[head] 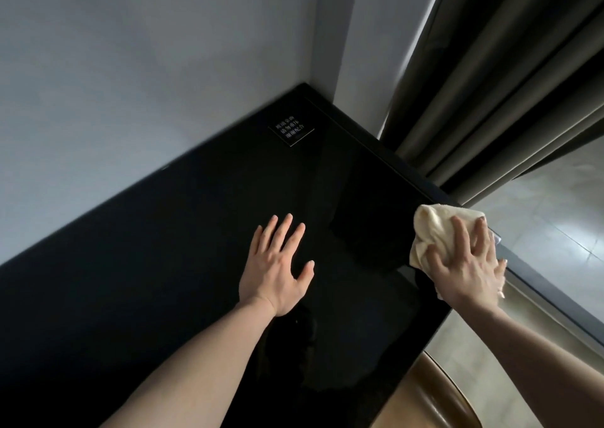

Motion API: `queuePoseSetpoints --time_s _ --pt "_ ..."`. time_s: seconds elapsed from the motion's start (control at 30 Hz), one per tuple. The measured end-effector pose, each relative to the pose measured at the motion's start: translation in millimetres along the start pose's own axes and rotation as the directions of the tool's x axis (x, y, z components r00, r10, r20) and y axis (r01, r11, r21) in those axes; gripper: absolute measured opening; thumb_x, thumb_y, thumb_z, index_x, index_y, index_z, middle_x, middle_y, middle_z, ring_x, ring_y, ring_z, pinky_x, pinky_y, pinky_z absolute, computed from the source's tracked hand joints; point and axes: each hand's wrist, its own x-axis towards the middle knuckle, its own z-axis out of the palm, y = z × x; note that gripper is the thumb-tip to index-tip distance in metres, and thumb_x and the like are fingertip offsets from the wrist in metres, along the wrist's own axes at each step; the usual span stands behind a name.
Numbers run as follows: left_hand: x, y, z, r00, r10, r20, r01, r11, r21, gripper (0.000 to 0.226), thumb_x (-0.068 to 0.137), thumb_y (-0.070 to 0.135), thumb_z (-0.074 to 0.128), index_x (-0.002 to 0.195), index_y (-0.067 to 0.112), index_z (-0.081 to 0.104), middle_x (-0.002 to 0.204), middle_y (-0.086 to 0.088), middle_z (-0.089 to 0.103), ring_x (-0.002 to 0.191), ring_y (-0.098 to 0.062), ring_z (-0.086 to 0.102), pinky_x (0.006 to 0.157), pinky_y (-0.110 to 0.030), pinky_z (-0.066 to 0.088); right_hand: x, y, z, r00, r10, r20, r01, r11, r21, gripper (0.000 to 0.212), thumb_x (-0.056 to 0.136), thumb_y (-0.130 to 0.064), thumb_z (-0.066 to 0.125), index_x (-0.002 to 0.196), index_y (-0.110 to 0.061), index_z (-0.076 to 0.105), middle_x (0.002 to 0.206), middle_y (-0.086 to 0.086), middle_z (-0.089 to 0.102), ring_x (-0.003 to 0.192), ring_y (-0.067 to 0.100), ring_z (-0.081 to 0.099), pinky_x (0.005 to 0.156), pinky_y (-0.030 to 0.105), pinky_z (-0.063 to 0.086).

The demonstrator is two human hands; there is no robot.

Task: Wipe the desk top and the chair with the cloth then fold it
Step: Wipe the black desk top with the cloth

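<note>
At right of frame, the right hand [467, 264] presses a bunched cloth [434, 231] on the bench [163, 280] edge, fingers spread; its long axis runs upper-left. The left hand [277, 270] lies flat, fingers apart.

Dim room lit from the right; glossy desk top [163, 264] mirrors faintly (wide-angle bending at edges).
</note>
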Motion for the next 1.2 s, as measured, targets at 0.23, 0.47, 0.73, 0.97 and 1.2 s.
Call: queuePoseSetpoints --time_s 0.23,0.47,0.73,0.97,1.2 --pt "-2 0 -1 1.000 0.008 0.008 -0.008 1.000 -0.011 0.077 0.100 0.063 0.035 0.169 0.032 0.018 0.178 0.005 0.001 0.163 -0.017 -0.009 0.133 -0.045 -0.001 31 -75 22 0.999 -0.044 -0.026 0.044 0.999 -0.004 0.073 0.096 -0.062 0.047 0.160 -0.039 0.020 0.176 0.007 -0.003 0.162 0.037 0.001 0.126 0.067 0.008" --pt "0 1 -2 1.000 0.004 0.029 -0.004 1.000 -0.008 0.075 0.102 0.066 0.032 0.168 0.035 0.014 0.177 0.010 -0.004 0.162 -0.012 -0.016 0.133 -0.045 -0.001 83 -114 31 0.975 -0.223 0.005 0.223 0.975 0.009 0.075 0.095 -0.061 0.054 0.161 -0.044 0.024 0.177 0.002 -0.001 0.163 0.033 0.003 0.128 0.065 0.007" --pt "1 0 -4 1.000 -0.005 -0.004 0.005 0.999 -0.042 0.074 0.101 0.064 0.036 0.168 0.035 0.021 0.177 0.010 0.002 0.162 -0.010 -0.011 0.133 -0.045 0.003 95 -124 33 0.963 -0.270 -0.003 0.270 0.963 0.018 0.074 0.096 -0.061 0.053 0.162 -0.044 0.024 0.177 0.002 0.000 0.163 0.032 0.003 0.129 0.064 0.008" --pt "0 -2 -2 0.999 0.011 -0.045 -0.017 0.991 -0.132 0.075 0.096 0.059 0.044 0.165 0.030 0.033 0.176 0.006 0.015 0.163 -0.014 -0.001 0.133 -0.043 0.004 42 -120 43 0.952 -0.306 0.006 0.306 0.952 0.012 0.074 0.098 -0.062 0.050 0.163 -0.043 0.021 0.177 0.003 -0.003 0.163 0.033 0.002 0.129 0.063 0.006" --pt "-9 -6 -23 0.999 -0.009 0.037 0.025 0.885 -0.465 0.060 0.097 0.036 0.058 0.156 0.027 0.051 0.172 0.009 0.028 0.161 -0.008 0.010 0.133 -0.040 0.008 -47 -118 54 0.958 -0.288 0.012 0.288 0.958 -0.011 0.074 0.098 -0.060 0.047 0.164 -0.040 0.020 0.177 0.004 -0.004 0.163 0.036 0.002 0.129 0.064 0.006"
